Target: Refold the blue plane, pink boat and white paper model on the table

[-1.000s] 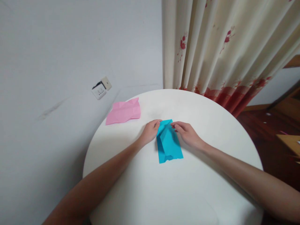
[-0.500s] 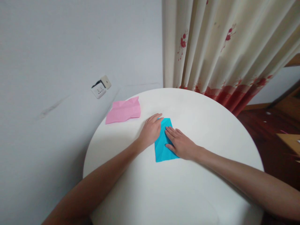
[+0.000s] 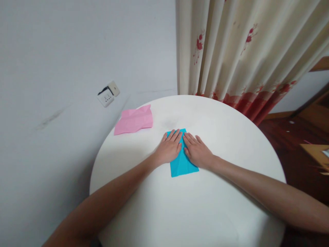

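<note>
Both arms reach forward, bare to above the elbow, forearms angled inward so the wrists converge. Left hand (image 3: 170, 148) lies palm down, fingers (image 3: 175, 134) straight and held close together, pointing away from the body. Right hand (image 3: 197, 151) also flat, palm down, fingers slightly spread, index side just beside the left hand's index side. Fingertips of the two hands nearly level. Wrists low, neither hand curled or gripping.
</note>
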The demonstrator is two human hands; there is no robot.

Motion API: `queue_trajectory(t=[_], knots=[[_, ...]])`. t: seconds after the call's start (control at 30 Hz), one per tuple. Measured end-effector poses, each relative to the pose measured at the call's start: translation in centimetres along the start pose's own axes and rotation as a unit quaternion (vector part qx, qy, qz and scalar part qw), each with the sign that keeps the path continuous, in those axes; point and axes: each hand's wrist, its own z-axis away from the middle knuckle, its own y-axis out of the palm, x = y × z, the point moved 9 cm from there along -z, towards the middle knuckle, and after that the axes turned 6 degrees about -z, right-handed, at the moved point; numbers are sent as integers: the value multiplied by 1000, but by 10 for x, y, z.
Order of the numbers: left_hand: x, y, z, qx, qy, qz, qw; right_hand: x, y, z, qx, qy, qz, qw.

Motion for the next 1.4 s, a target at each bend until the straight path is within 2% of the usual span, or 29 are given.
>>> queue_trajectory(t=[0.2, 0.47, 0.6, 0.77, 0.97, 1.17, 1.3, 1.4], knots=[[0, 2, 0, 2, 2, 6, 1000, -18, -5, -21, -36, 27, 9, 999], [-2, 0, 2, -5, 5, -1, 1000, -31, -7, -41, -29, 44, 15, 998], [-1, -1, 2, -9, 4, -2, 1000, -30, -9, -39, -28, 32, 23, 999], [-2, -2, 2, -11, 6, 1, 1000, -18, -9, -12, -17, -11, 23, 1000], [-2, -2, 1, -9, 4, 13, 1000, 3, -5, 51, 12, -51, -2, 999], [-1, 1, 1, -3, 4, 21, 1000, 23, -8, 109, 8, -57, -17, 998], [-1, 1, 0, -3, 3, 24, 1000, 31, -8, 127, 10, -54, -15, 998], [-2, 2, 0, 2, 3, 16, 1000, 34, -9, 128, 11, -40, -16, 999]])
